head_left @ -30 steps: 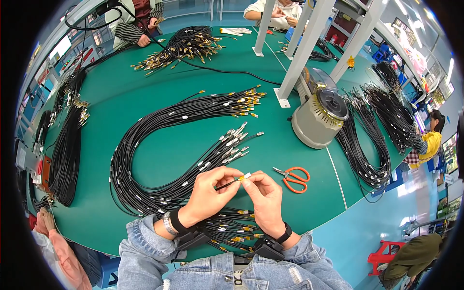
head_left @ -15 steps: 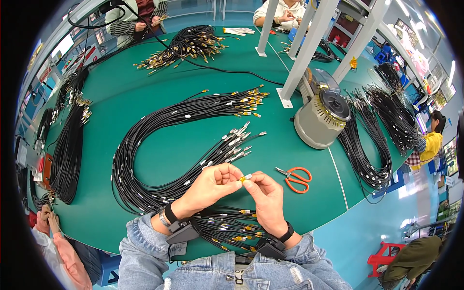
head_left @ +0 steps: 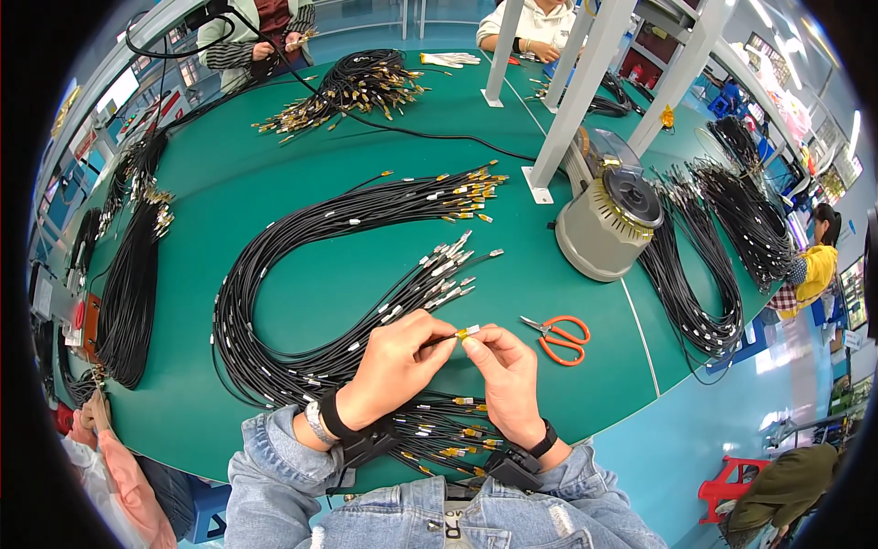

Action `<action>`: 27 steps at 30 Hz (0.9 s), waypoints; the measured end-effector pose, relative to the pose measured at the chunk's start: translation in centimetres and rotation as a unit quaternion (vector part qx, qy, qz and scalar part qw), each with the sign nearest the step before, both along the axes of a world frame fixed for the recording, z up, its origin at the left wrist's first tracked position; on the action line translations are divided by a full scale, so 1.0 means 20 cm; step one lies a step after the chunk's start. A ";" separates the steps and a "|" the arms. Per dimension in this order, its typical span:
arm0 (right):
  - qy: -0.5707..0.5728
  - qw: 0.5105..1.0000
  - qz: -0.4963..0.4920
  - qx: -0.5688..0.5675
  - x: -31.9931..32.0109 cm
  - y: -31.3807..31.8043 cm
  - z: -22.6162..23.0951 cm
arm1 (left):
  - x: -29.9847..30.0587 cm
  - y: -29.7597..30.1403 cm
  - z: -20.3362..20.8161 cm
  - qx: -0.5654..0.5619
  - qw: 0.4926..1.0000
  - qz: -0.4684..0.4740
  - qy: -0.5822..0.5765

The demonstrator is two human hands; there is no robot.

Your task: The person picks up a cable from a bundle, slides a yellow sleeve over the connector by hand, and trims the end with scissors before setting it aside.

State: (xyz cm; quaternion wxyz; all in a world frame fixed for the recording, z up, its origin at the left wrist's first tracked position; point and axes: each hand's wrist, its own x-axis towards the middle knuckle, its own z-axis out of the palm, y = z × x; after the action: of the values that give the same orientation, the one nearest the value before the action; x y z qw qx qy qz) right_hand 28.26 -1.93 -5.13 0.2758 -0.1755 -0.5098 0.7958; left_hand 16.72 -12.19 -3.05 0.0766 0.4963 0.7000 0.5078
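Note:
Both my hands hold one black cable over the near middle of the table. My left hand is closed round the cable a little behind its end. The thumb and fingers of my right hand pinch the yellow band by the white cable end. Just beyond my hands lies a large curved bundle of black cables, with white ends near me and yellow-wrapped ends farther off. More cables with yellow bands lie below my wrists. Orange-handled scissors rest, blades apart, to the right of my right hand.
A round grey tape dispenser stands at the right beside white metal posts. Cable bundles lie at the left, far side and right of the green table. Other people sit or stand around it.
My left hand has shifted slightly back along the cable and turned, so a stretch of black cable shows between my hands. The right hand has barely moved.

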 end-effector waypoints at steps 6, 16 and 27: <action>0.005 1.000 -0.010 0.016 0.00 -0.01 0.01 | 0.04 0.00 -0.02 0.036 0.988 0.032 0.147; -0.005 1.000 -0.001 -0.008 0.01 0.00 0.00 | 0.06 0.02 -0.05 0.095 0.983 0.042 0.148; -0.006 0.997 -0.008 0.083 -0.01 0.02 -0.02 | 0.00 -0.02 0.03 -0.058 0.966 -0.083 -0.237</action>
State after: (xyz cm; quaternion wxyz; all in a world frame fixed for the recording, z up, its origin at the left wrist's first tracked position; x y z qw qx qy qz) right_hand 28.05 -1.54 -5.53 0.2928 -0.1610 -0.5740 0.7475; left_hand 16.65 -12.58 -2.45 0.3109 0.4133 0.6466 0.5607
